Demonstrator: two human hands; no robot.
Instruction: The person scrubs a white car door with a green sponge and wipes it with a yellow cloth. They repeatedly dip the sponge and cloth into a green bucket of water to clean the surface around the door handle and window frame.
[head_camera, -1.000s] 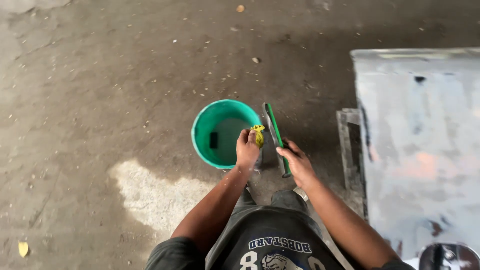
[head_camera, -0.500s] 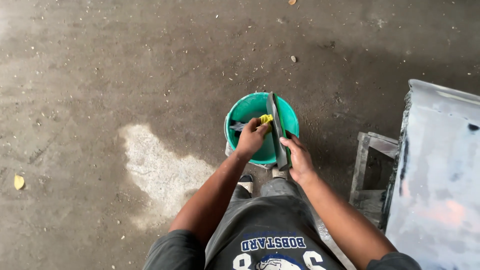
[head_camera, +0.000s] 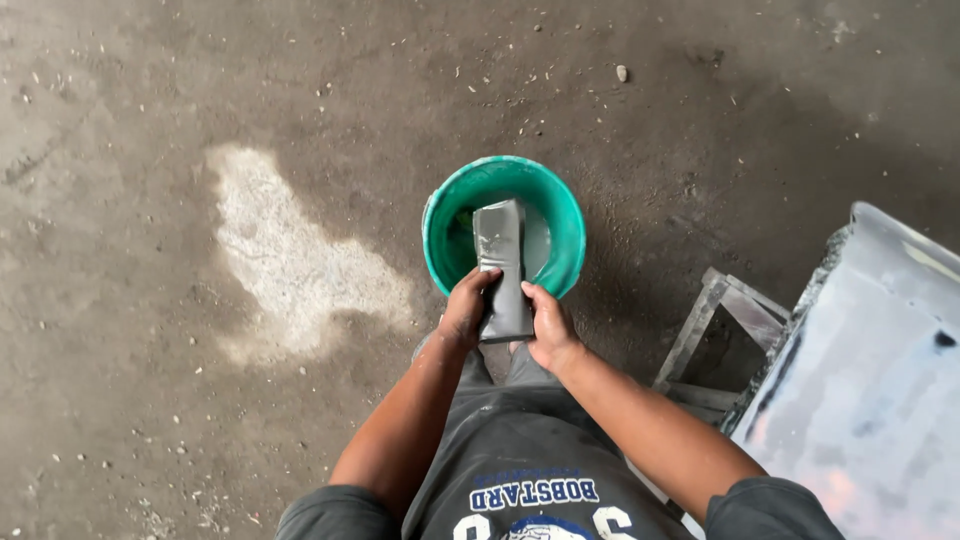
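Note:
A green plastic bucket (head_camera: 572, 218) stands on the concrete floor in front of my legs. Above its near rim I hold a flat grey rectangular piece (head_camera: 500, 262), broad face up, its far end over the bucket's inside. My left hand (head_camera: 465, 312) grips its left edge and my right hand (head_camera: 548, 330) grips its right edge, both near the lower end. Something small and green (head_camera: 462, 220) shows inside the bucket, at the left wall. What lies under the piece in the bucket is hidden.
A grey metal sheet (head_camera: 870, 400) lies on a metal frame (head_camera: 722, 325) at the right, close to my right arm. A pale patch (head_camera: 290, 260) marks the floor to the left. Grit and a small stone (head_camera: 622, 72) are scattered beyond the bucket.
The piece, earlier held edge-up in my right hand, now lies broad face up in both hands. My left hand no longer holds the yellow thing. The view has shifted over the bucket.

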